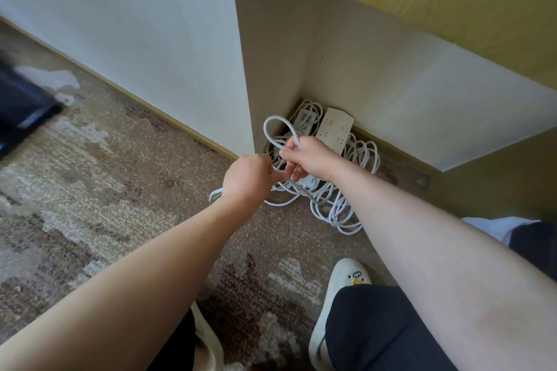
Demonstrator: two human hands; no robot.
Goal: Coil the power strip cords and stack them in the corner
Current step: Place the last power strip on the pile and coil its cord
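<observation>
Two white power strips lie in the wall corner: a wide one (pixel 335 129) and a narrower one (pixel 304 121) wrapped in its cord. Loose white cord (pixel 340 205) sprawls in tangled loops on the carpet in front of them. My right hand (pixel 310 158) grips a loop of white cord (pixel 272 126) that rises above my fingers. My left hand (pixel 248 179) is curled round the same cord just left of it, and a short bend of cord (pixel 214 194) sticks out below my wrist. Another strip's body is partly hidden under my right hand.
A white wall edge (pixel 244 99) juts out just left of the corner. Patterned brown carpet (pixel 105 175) covers the floor. A dark object (pixel 21 111) lies at far left. My white slipper (pixel 340 286) and dark-trousered knee (pixel 376 328) sit at the lower right.
</observation>
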